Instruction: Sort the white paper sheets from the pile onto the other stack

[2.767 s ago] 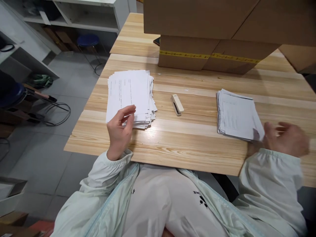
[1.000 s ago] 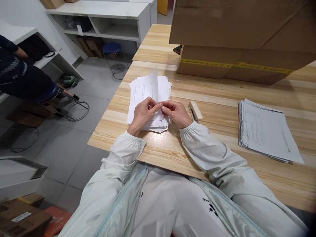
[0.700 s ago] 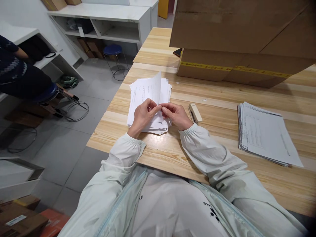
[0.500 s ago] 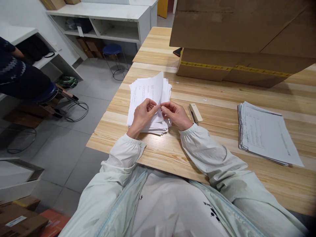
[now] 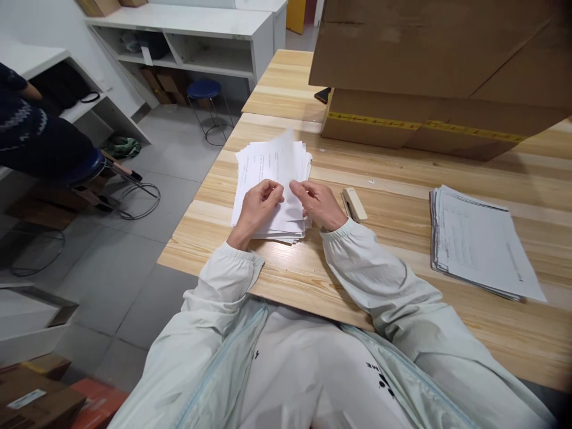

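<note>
A stack of printed paper (image 5: 254,170) lies on the wooden table in front of me, its edges uneven. My right hand (image 5: 320,205) grips the right edge of a top sheet of paper (image 5: 286,158), thumb in front and fingers behind. The sheet's far corner is raised and slightly blurred. My left hand (image 5: 260,208) rests over the near left part of the stack, fingers curled and closed to the thumb, apart from the right hand; nothing shows in it. Just right of my right hand lies a cream stapler (image 5: 354,205). A second stack of papers (image 5: 482,241) is farther right.
Large cardboard boxes (image 5: 402,65) stand at the back of the table (image 5: 348,274), a phone (image 5: 322,95) beside them. A blue stool (image 5: 204,89) and white shelves (image 5: 214,53) are beyond the left edge. A person (image 5: 40,131) sits far left.
My right hand came from the right-hand stack to the left one. Both hands pinched the lifted sheet together; now my left fingers have come off it, and the hands are slightly apart.
</note>
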Demonstrator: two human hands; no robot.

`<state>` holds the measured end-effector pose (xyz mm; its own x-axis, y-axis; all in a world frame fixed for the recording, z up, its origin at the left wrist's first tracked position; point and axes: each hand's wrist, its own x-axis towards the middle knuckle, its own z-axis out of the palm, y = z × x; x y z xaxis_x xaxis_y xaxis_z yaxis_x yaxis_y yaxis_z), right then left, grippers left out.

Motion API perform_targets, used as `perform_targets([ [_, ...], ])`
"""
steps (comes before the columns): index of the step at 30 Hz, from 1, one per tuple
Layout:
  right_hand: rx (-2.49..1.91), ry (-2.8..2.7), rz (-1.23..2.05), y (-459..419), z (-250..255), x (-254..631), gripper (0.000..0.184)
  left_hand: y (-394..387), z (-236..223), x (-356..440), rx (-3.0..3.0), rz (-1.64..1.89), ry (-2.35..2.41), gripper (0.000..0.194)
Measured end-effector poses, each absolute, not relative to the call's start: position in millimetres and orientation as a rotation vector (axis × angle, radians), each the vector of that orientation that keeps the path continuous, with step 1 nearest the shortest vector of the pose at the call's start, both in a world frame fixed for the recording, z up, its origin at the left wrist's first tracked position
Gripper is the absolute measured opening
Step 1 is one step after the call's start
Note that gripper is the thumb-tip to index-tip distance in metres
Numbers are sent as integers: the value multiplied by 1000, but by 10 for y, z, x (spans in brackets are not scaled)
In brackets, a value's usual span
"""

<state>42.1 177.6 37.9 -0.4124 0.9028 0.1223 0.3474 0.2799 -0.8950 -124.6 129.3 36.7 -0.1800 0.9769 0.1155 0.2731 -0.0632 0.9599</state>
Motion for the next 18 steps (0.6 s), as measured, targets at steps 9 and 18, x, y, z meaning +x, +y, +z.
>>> perform_targets([
  [9,-944,-1907,789,1803,435,450,26,1259,359,-1381,944,1858,1433,40],
  [18,-967,-1698,720,1025,477,1566,6,964,493,-1022,596,1508,763,43],
])
